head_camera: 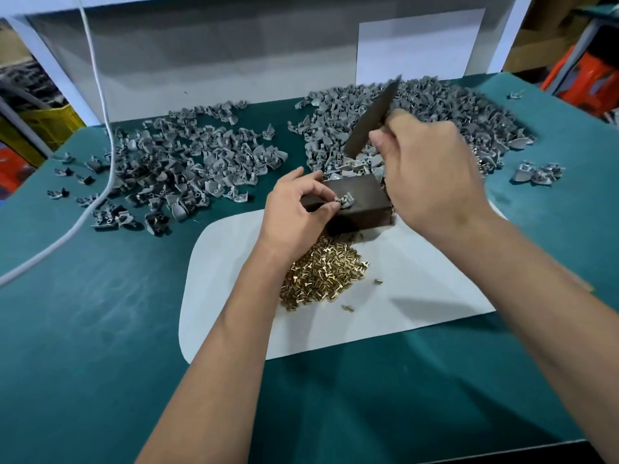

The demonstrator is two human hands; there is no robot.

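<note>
free: bare green mat point(100, 329) front-left | blocked: grey part heaps point(187, 162) behind

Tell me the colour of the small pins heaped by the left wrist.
The pins are brass-gold; head view.

No legible text, label, brand, number or sign in view — none on the dark block point(365, 211) at centre, the white panel point(418, 48) at 1 o'clock, or the yellow crate point(47, 127) at 10 o'clock.

Blurred w/ motion: dark bar point(371, 117) in right hand point(432, 182); hand hides right end of block point(360, 192).
</note>
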